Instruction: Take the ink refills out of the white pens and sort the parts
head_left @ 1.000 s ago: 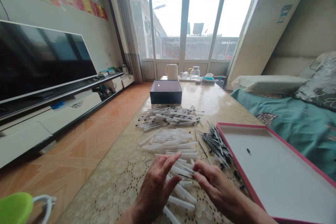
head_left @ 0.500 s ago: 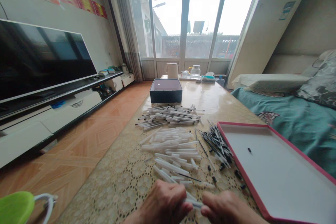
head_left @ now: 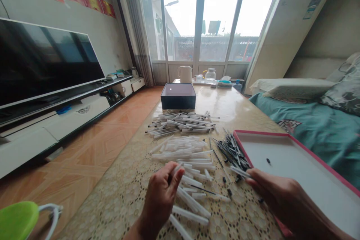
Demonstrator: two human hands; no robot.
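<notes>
Low over the table, my left hand (head_left: 159, 193) is closed, its thumb and fingers pinching a white pen tube (head_left: 176, 169), mostly hidden by the hand. My right hand (head_left: 277, 191) grips a slim pale pen tube (head_left: 240, 172) that points left, above the near end of the black pen refills (head_left: 229, 150). Loose white pen barrels (head_left: 194, 215) lie beside and beyond my left hand. One dark refill (head_left: 204, 189) rests among them. Small black plugs (head_left: 230, 192) are scattered between my hands.
A pile of pens with dark ends (head_left: 182, 123) lies before a dark open box (head_left: 178, 102). At right is a shallow pink-rimmed tray (head_left: 312, 157) holding one black plug (head_left: 268, 161). A kettle (head_left: 185, 74) and a glass jug (head_left: 210, 75) stand at the far end.
My hands were together around a white tube at the near edge. They have parted: the right moved right to the refills with a tube, the left moved up and left, uncovering several barrels.
</notes>
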